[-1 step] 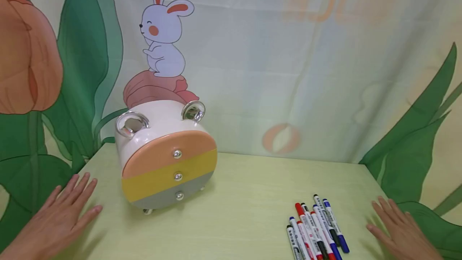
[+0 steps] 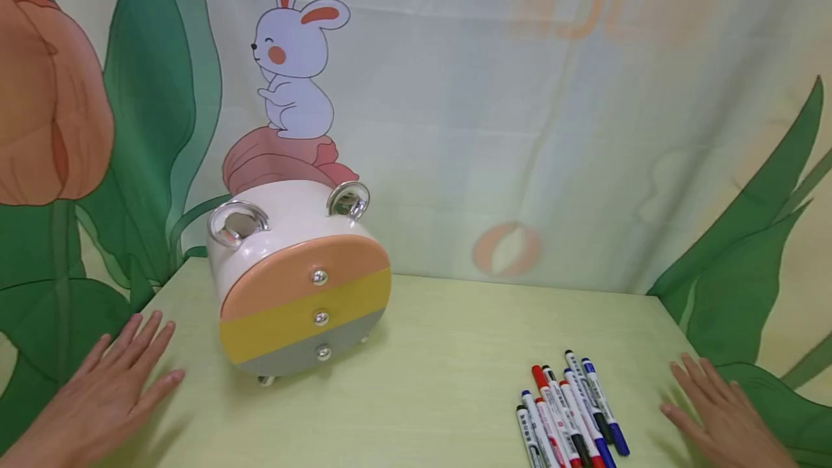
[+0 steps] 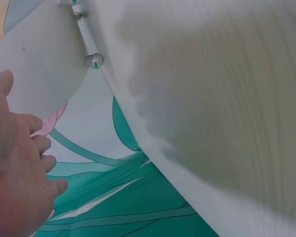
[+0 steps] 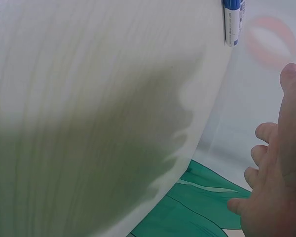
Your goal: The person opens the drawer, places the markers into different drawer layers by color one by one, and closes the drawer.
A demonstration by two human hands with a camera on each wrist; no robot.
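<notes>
My left hand hovers palm down over the table's left side, fingers straight and spread, holding nothing. To its right stands a small white drawer cabinet with silver ring-shaped ears. Its oval front has an orange drawer, a yellow one and a grey one, each with a round silver knob; all are closed. My right hand is likewise spread and holds nothing, above the right side. Left of it lies a bunch of markers, white-barrelled with red, blue and black caps. In the right wrist view one blue-capped marker shows.
The pale green table ends at the back against a hanging cloth printed with a rabbit, tulips and leaves. Each hand casts a shadow on the tabletop in its wrist view. Markers run down to the head view's lower edge.
</notes>
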